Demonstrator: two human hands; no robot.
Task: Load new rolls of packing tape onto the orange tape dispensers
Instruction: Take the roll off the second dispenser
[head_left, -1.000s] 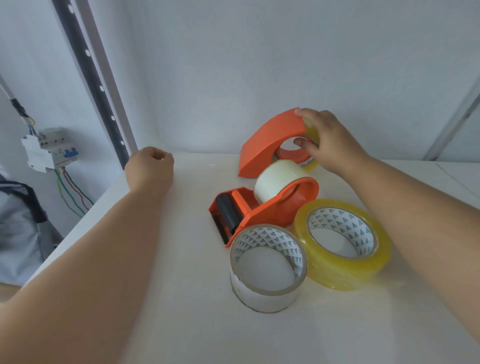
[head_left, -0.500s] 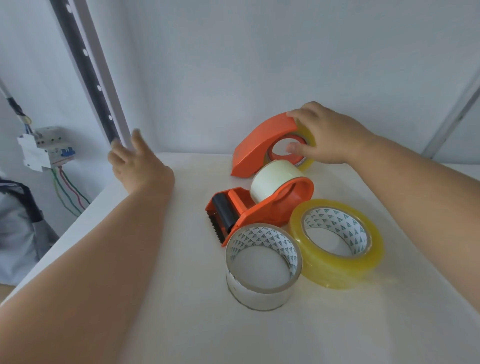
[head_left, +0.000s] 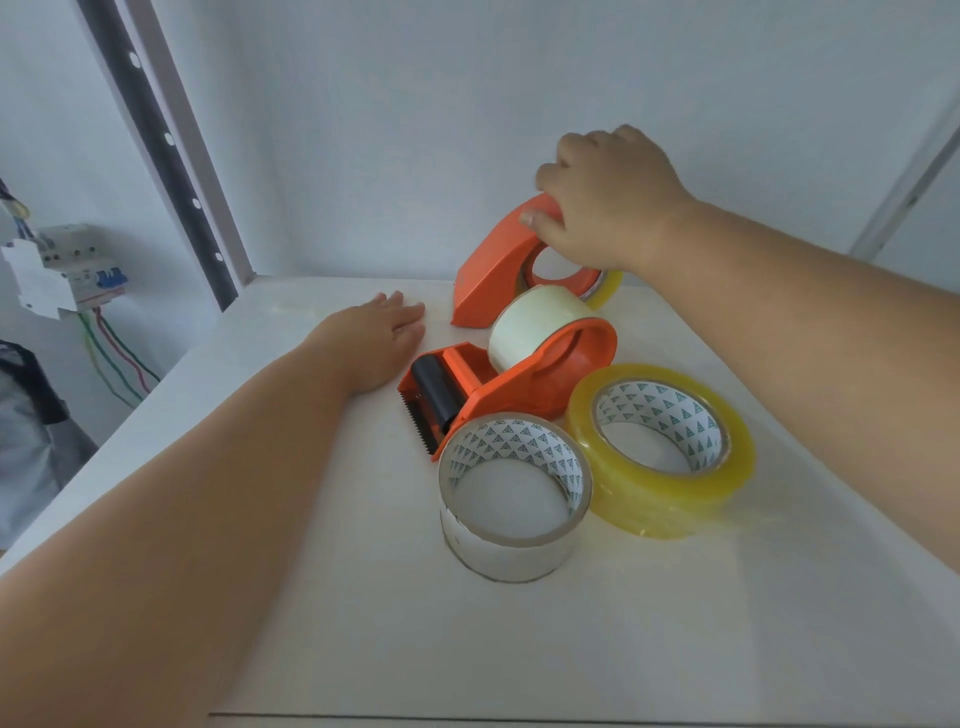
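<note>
Loading looks barely begun: right hand (head_left: 608, 208) grips the rear orange dispenser (head_left: 498, 265); behind the yellow roll (head_left: 670, 457), left hand (head_left: 384, 338) lies flat.

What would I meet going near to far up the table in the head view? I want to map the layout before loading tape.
Pale tape roll → yellow tape roll → near orange dispenser → left hand flat on the table → far orange dispenser, gripped by the right hand.
</note>
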